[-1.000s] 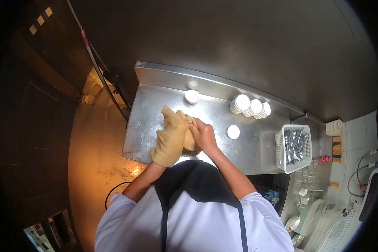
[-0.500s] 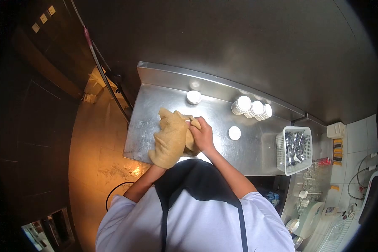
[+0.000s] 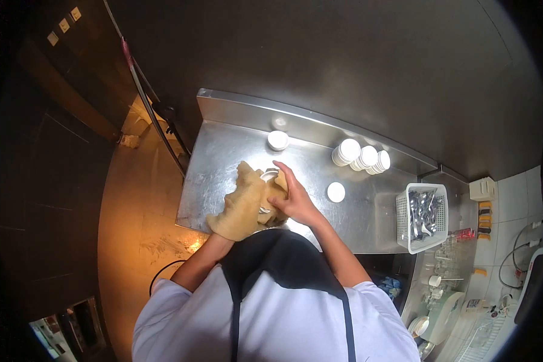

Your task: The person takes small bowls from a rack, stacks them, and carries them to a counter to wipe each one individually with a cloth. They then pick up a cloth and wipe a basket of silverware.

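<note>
A tan cloth (image 3: 241,208) is draped over my left hand, hiding its fingers; only the wrist (image 3: 218,244) shows below it. My right hand (image 3: 297,202) grips the right side of the cloth, thumb across the front and fingers round the far edge. Between the folds shows the pale rim of a small dish (image 3: 270,175), mostly covered. Beyond my hands, a small white bowl (image 3: 278,140) stands on the steel counter (image 3: 217,145). To the right of my right hand lies a white round dish (image 3: 336,192).
Stacks of white dishes (image 3: 349,149) stand along the steel backsplash (image 3: 308,116). At the counter's right end is a white plastic basket (image 3: 404,226) filled with metal spoons (image 3: 425,214). Glasses (image 3: 443,256) stand further right. A hose (image 3: 140,84) hangs at the left.
My right hand has opened out around the cloth, its fingers reaching further up. The cloth has shifted, showing more of the dish rim inside. My left wrist has moved slightly left and down.
</note>
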`<act>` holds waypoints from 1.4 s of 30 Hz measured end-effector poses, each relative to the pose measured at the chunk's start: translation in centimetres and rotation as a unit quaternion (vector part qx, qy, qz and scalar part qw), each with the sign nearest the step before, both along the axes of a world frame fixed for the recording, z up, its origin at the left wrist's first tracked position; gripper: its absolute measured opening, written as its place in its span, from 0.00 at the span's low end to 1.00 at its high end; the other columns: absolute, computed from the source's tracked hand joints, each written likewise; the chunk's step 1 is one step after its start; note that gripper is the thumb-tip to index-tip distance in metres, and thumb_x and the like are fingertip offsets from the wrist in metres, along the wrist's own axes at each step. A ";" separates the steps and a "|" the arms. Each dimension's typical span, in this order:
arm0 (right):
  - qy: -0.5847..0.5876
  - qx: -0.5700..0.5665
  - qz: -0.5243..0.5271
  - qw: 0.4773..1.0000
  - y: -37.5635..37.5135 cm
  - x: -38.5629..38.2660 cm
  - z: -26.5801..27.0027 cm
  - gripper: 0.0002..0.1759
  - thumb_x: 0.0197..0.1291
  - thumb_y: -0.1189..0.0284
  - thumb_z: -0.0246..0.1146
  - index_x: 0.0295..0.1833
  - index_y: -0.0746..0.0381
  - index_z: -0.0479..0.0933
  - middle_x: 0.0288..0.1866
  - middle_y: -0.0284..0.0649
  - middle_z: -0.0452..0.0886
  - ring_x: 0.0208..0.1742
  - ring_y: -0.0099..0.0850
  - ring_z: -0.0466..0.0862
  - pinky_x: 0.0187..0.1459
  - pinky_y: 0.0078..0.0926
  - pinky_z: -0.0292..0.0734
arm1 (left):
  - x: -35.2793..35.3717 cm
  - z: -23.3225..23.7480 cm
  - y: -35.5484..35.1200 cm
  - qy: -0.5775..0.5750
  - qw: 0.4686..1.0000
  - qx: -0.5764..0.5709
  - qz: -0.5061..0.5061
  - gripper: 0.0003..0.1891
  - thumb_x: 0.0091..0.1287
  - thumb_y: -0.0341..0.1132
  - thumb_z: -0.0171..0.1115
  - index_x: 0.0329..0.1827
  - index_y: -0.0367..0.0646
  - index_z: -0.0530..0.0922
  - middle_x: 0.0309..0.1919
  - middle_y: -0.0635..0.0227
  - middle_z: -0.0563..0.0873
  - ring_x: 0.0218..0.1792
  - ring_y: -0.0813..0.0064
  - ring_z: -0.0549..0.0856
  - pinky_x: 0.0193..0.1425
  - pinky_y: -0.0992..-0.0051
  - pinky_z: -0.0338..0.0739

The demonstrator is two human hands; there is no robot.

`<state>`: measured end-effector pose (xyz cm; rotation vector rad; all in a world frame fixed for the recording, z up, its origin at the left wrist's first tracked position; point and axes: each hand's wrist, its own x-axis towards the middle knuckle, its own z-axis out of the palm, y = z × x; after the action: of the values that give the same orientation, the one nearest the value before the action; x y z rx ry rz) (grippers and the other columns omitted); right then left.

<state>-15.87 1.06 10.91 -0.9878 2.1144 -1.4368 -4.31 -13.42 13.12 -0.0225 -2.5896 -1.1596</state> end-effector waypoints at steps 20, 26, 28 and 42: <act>-0.090 0.069 -0.165 0.980 -2.5 -5.9 -9.8 0.18 0.71 0.64 0.68 0.56 0.68 0.83 0.46 0.54 0.90 0.48 0.41 0.90 0.51 0.37 0.82 | -1.3 -4.1 -0.3 -0.059 0.970 -0.196 0.135 0.11 0.69 0.31 0.65 0.51 0.39 0.77 0.47 0.61 0.81 0.53 0.66 0.83 0.59 0.65 0.75; -0.200 -0.014 -0.236 0.951 -5.5 -12.7 -14.1 0.19 0.71 0.67 0.67 0.58 0.71 0.83 0.48 0.46 0.89 0.47 0.33 0.87 0.52 0.31 0.80 | -1.2 -3.1 -1.6 0.015 0.998 -0.027 0.060 0.12 0.72 0.32 0.62 0.56 0.38 0.76 0.53 0.59 0.83 0.58 0.65 0.81 0.67 0.66 0.70; -0.227 -0.004 -0.243 0.943 -5.6 -13.1 -12.9 0.19 0.73 0.66 0.66 0.59 0.71 0.83 0.49 0.45 0.89 0.47 0.32 0.87 0.53 0.31 0.80 | -1.2 -2.9 -1.9 0.009 0.983 0.176 0.052 0.13 0.74 0.31 0.60 0.58 0.37 0.76 0.57 0.59 0.84 0.61 0.66 0.80 0.71 0.66 0.67; -0.299 -0.056 0.013 0.952 0.9 -4.9 -5.2 0.29 0.83 0.56 0.49 0.73 0.68 0.72 0.74 0.47 0.77 0.75 0.36 0.76 0.76 0.36 0.67 | -3.1 -7.2 -1.1 -0.052 0.794 0.605 0.029 0.21 0.84 0.50 0.45 0.69 0.47 0.72 0.60 0.62 0.82 0.64 0.69 0.80 0.67 0.61 0.80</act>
<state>-20.77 1.95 5.67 -0.5140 1.5850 -1.6033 -7.37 -14.55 5.92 0.3929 -1.4289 -2.5646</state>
